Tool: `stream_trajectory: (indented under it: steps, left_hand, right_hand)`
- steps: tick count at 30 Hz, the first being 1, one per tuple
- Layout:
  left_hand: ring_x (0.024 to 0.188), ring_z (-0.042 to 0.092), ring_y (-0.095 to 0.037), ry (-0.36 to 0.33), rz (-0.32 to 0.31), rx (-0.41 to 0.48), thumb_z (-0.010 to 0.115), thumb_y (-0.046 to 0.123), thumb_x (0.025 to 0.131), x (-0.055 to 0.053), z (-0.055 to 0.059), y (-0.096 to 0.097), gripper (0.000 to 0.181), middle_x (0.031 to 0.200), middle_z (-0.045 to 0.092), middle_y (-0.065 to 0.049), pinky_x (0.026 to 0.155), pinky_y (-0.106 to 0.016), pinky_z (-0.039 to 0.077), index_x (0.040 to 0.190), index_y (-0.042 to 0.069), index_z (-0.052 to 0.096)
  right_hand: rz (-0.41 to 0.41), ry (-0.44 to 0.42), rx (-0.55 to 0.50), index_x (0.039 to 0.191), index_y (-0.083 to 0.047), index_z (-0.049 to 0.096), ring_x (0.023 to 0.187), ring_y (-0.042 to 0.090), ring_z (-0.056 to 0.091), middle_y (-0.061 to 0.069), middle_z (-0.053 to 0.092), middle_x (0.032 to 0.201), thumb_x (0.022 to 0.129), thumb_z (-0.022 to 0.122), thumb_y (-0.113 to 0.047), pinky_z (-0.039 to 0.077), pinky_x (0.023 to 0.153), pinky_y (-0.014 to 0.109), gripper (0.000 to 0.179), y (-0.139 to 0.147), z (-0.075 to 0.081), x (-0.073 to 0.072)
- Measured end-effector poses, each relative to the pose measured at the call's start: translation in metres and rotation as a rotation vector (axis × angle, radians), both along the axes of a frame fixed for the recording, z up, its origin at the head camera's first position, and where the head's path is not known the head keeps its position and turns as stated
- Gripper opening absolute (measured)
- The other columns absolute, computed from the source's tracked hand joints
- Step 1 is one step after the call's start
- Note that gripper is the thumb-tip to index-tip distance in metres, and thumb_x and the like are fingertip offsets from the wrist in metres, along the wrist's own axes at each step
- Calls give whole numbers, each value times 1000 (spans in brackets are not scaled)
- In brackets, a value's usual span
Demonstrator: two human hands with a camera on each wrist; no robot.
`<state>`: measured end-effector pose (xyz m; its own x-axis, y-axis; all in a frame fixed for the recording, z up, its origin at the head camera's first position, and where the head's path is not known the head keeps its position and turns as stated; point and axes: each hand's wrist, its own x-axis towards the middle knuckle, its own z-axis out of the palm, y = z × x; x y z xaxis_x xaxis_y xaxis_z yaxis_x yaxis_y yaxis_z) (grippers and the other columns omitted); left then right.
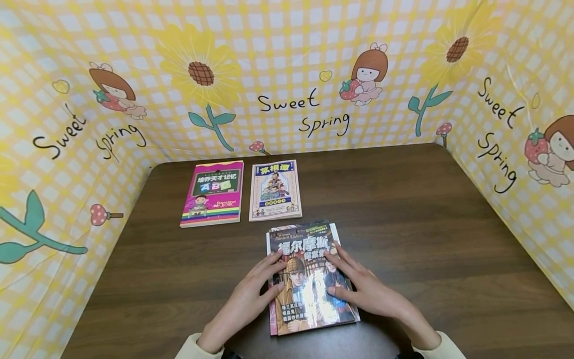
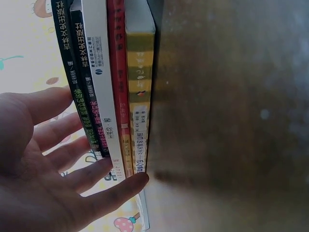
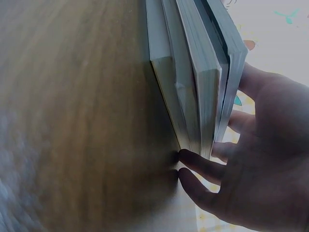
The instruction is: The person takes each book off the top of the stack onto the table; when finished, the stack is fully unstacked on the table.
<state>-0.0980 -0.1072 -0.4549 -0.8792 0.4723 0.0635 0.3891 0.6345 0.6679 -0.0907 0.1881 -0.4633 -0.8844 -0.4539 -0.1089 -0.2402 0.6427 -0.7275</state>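
A stack of several books lies near the front of the table, topped by a glossy Sherlock Holmes book with a man in a checked cap on its cover. My left hand is at the stack's left side, its thumb and fingertips over the cover's edge. In the left wrist view, its spread fingers lie along the black, white, red and yellow-striped spines. Opposite it, my right hand touches the right side with loosely straight fingers. The right wrist view shows its fingertips beside the page edges.
Behind the stack, a pink ABC book and a cream book with cartoon figures lie flat side by side. The dark wooden table is enclosed on the back and sides by a yellow checked cloth.
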Motion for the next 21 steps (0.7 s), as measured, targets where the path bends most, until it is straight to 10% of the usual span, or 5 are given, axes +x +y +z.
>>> stream_trajectory:
  steps: [21]
  left_hand:
    - [141,30,-26,11,17,32,64,22,94,-1,-4,0,44,153,37,1,107,-54,33,136,15,56]
  right_hand:
    - [-18,-17,-12,154,-33,19,140,49,18,3,2,162,95,54,-49,16,97,79,71,-1,-1,1]
